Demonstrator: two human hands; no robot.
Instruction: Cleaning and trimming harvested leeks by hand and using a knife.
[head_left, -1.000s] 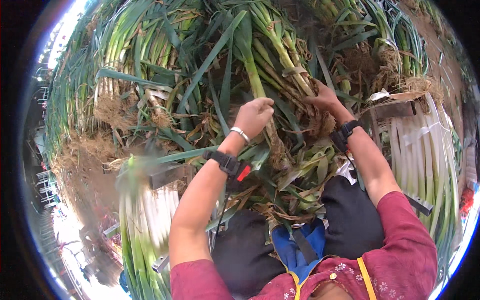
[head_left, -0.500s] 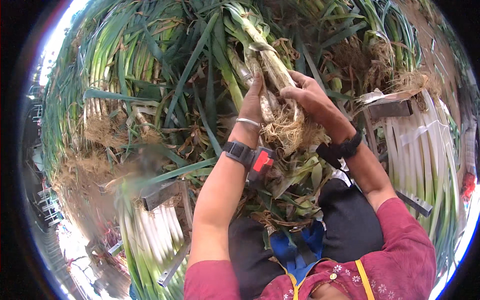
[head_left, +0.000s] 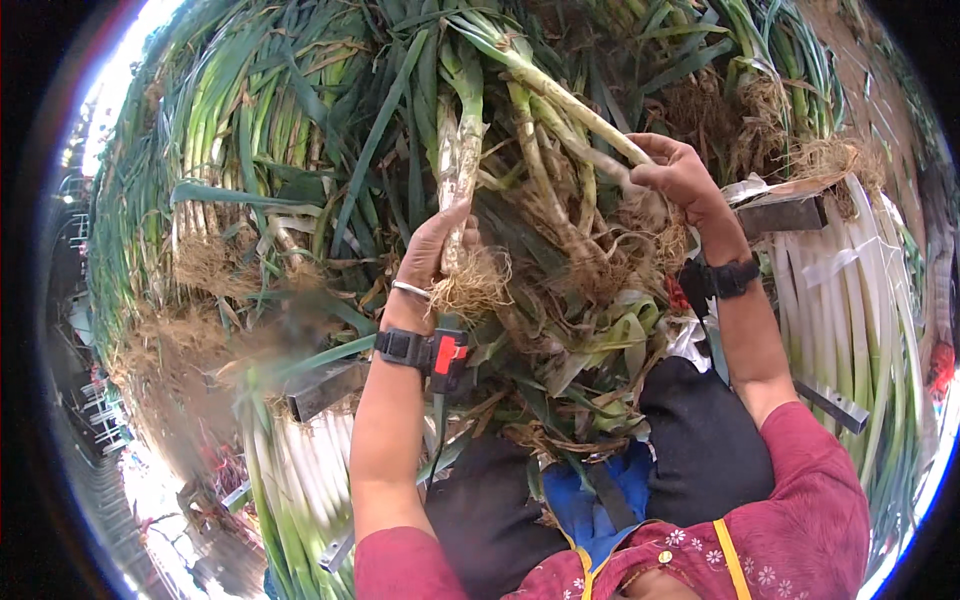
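Two bare forearms raised from the lower edge, elbows bent, both reaching up over the lap into a heap of green onions. Left hand [head_left: 437, 245] upright, wrist straight, fingers [head_left: 452, 222] wrapped closed around the pale lower stalk of a green onion [head_left: 458, 170], just above its tangled root tuft [head_left: 475, 285], which hangs against the heel of the palm. Silver bangle [head_left: 410, 290] and black wrist strap with a red tag [head_left: 425, 350] worn just below that hand. Right hand [head_left: 680, 180] higher and further out, wrist cocked inward, fingers curled shut on a second green onion [head_left: 570, 105] whose long pale stalk slants up and left from the grip to green leaves near the top edge; its dirty roots [head_left: 655, 235] bunched beneath the palm. Black watch band [head_left: 722, 278] on the right wrist. Both held stalks near each other in the middle of the view, lifted above a loose pile of leaves and trimmings [head_left: 590, 340] lying over the dark trousers [head_left: 700, 440]. Bundles of uncleaned green onions [head_left: 230, 150] stacked to the left and across the top. Cleaned white stalks [head_left: 860, 290] laid side by side at the right, more white stalks [head_left: 300, 480] at lower left. Maroon sleeves [head_left: 810, 480] at the bottom.
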